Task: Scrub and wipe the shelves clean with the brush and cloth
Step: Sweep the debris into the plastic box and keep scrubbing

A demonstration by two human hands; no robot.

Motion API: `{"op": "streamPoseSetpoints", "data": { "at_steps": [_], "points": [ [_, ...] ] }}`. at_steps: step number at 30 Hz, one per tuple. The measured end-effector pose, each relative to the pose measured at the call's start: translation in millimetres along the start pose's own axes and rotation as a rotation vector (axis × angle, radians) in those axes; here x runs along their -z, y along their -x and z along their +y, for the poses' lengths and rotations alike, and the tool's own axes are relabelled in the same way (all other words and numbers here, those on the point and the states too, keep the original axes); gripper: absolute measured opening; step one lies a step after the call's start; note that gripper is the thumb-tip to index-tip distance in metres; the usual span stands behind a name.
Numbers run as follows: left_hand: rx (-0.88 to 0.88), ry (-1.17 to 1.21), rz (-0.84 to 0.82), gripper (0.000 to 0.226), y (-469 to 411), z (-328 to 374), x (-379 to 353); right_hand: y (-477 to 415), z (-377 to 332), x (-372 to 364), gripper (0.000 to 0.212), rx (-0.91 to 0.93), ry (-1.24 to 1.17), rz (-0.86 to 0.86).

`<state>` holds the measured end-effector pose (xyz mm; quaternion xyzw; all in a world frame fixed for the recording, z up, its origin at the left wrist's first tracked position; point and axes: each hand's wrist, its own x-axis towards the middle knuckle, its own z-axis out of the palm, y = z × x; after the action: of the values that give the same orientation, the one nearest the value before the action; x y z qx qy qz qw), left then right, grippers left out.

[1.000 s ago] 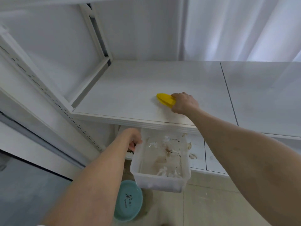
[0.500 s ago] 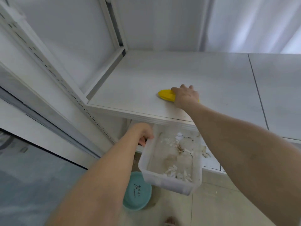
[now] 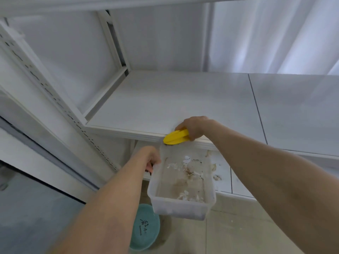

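My right hand (image 3: 194, 126) grips a yellow brush (image 3: 175, 137) at the front edge of the white shelf (image 3: 165, 105), its tip hanging over the lip. Just below, my left hand (image 3: 150, 157) holds the left rim of a clear plastic tub (image 3: 180, 208) under the shelf edge. White scraps and brownish dirt lie in the tub. No cloth is in view.
A lower shelf (image 3: 238, 187) with dirt specks lies behind the tub. A teal bowl (image 3: 145, 230) sits on the tiled floor below. A white perforated upright (image 3: 60, 107) stands at left; white curtains (image 3: 275, 33) hang behind.
My right hand has drawn the brush from the middle of the shelf to its front edge, above the tub. The tub stays held under the edge.
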<state>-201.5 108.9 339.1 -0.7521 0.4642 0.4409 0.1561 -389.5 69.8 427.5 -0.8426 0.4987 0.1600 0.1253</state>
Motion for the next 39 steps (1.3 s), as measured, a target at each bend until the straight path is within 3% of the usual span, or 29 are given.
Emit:
{"op": "streamPoseSetpoints", "data": {
  "at_steps": [4,7,11,15,20,22,26,32,39],
  "points": [
    [-0.013,0.014,0.004,0.04,5.4,-2.7,-3.0,5.0,14.3,-7.0,0.056,-0.234,-0.24,0.233],
    [-0.032,0.006,0.01,0.039,8.7,-4.2,-5.5,8.8,16.5,-21.8,0.047,-0.452,-0.273,0.235],
    [-0.043,-0.012,0.017,0.041,12.4,-3.8,-9.6,16.8,5.0,-26.0,0.048,-0.347,-0.161,0.195],
    [-0.028,0.008,0.016,0.043,17.1,1.2,-16.4,28.3,1.1,-20.6,0.067,-0.231,-0.198,0.075],
    [-0.036,-0.005,0.022,0.042,25.4,1.1,-18.1,31.5,6.2,-30.3,0.046,-0.434,-0.34,0.314],
    [-0.031,-0.003,0.021,0.043,26.7,0.3,-19.8,33.7,4.3,-31.3,0.043,-0.449,-0.29,0.272],
    [-0.025,0.006,0.007,0.043,29.8,2.2,-22.7,34.1,-5.9,-28.1,0.058,-0.278,-0.253,0.114],
    [-0.016,0.045,0.02,0.024,29.8,0.0,-22.0,32.6,1.0,-37.1,0.045,-0.461,-0.351,0.352],
    [0.01,0.004,0.049,0.025,27.5,6.1,-18.7,39.7,1.8,-16.6,0.056,-0.321,-0.288,0.149]
  ]
}}
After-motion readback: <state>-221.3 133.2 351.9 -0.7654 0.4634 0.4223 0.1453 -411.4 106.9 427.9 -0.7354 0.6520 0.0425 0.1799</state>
